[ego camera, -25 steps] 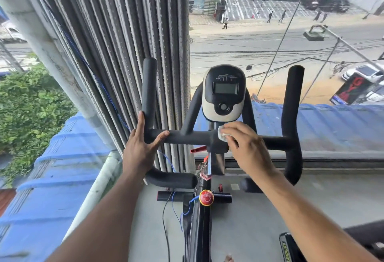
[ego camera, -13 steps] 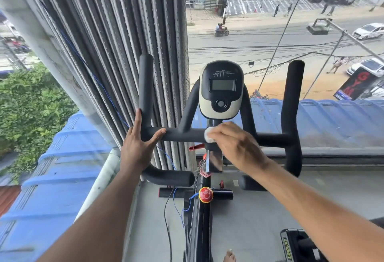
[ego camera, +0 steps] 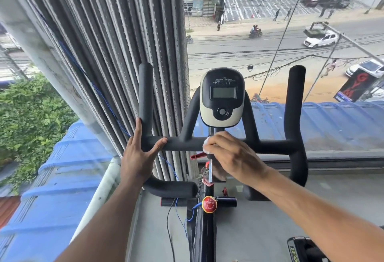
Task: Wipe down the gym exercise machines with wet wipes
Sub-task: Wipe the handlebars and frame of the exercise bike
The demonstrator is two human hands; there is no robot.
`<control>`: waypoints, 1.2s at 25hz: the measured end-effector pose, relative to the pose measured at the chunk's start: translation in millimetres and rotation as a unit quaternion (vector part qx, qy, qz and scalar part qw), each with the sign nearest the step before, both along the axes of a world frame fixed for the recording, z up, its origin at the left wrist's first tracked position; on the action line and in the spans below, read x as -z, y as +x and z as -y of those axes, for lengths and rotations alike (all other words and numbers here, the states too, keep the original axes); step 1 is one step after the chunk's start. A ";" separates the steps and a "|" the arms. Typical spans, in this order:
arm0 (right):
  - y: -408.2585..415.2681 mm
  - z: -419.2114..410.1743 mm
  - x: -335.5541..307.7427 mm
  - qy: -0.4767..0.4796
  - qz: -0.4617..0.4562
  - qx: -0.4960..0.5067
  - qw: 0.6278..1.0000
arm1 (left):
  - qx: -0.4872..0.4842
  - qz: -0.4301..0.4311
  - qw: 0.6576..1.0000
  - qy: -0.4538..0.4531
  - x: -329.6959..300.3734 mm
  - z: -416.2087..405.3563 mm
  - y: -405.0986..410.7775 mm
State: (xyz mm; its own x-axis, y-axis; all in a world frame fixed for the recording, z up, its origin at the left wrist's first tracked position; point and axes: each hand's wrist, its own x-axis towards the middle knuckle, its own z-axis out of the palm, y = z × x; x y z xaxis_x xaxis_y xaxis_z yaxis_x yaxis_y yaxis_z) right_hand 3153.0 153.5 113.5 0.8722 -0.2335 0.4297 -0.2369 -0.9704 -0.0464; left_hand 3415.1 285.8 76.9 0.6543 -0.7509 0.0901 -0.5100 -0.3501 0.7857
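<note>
Just below the console (ego camera: 222, 97), on the handlebar crossbar (ego camera: 182, 143): right hand (ego camera: 232, 155) with fingers clamped on the wet wipe (ego camera: 205, 145), left hand (ego camera: 138, 157) bracing, fingers apart. Risk: moisture reaching the console, wipe snagging on the red lever (ego camera: 197, 155).

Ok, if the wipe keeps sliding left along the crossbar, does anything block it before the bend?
Yes, the left hand. Its thumb lies across the crossbar near the left bend, and its palm rests on the bar there. Between the wipe, held in the right hand, and that thumb, the bar shows bare.
</note>
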 end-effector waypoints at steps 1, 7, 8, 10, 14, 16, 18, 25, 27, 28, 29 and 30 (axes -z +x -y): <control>8.2 -1.2 -0.3 0.008 -0.008 -0.003 1.000 | 0.001 -0.001 1.000 -0.002 -1.2 0.3 -0.4; 10.1 -5.9 -18.7 -0.025 -0.032 -0.063 0.997 | -0.001 0.022 1.000 0.001 0.0 1.1 -2.6; 3.2 -2.8 -20.0 -0.037 -0.040 -0.069 0.996 | 0.001 0.024 1.000 -0.001 0.8 2.4 -1.6; 4.8 2.6 -19.7 -0.025 -0.040 -0.045 0.998 | -0.002 0.024 1.000 0.001 2.3 4.9 0.6; 43.9 -4.9 -11.6 0.059 -0.018 -0.003 0.998 | -0.011 0.031 0.999 0.018 2.8 3.7 -3.6; 45.9 -3.1 -6.0 0.058 -0.013 -0.033 0.998 | -0.007 0.039 0.999 0.023 -0.6 3.2 -4.8; 33.7 3.5 -7.1 0.022 -0.032 -0.068 0.997 | 0.007 0.064 0.997 0.039 -3.4 4.0 -4.1; 49.5 3.0 -9.8 0.067 -0.030 -0.014 0.997 | 0.014 0.096 0.994 0.053 -6.8 4.9 -4.5; 49.5 0.7 -8.3 0.065 -0.036 -0.027 0.997 | 0.014 0.093 0.994 0.060 -8.9 3.2 -6.8; 42.1 2.1 -10.5 0.043 -0.054 -0.047 0.997 | 0.015 0.093 0.993 0.063 -9.8 3.3 -7.0; 32.1 4.5 -15.1 0.017 -0.078 -0.068 0.994 | 0.014 0.093 0.993 0.065 -10.3 3.4 -6.6; 22.0 7.3 -21.2 -0.006 -0.104 -0.077 0.992 | 0.014 0.092 0.993 0.066 -10.2 3.9 -5.4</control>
State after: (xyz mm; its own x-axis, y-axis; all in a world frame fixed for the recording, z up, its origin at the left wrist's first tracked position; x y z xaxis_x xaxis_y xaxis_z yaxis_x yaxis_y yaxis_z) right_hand 3175.1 146.2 134.7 0.9670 -0.0875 0.2392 -0.0900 -0.9959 -0.0006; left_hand 3409.7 281.9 87.1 0.6151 -0.7812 0.1064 -0.6516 -0.4278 0.6264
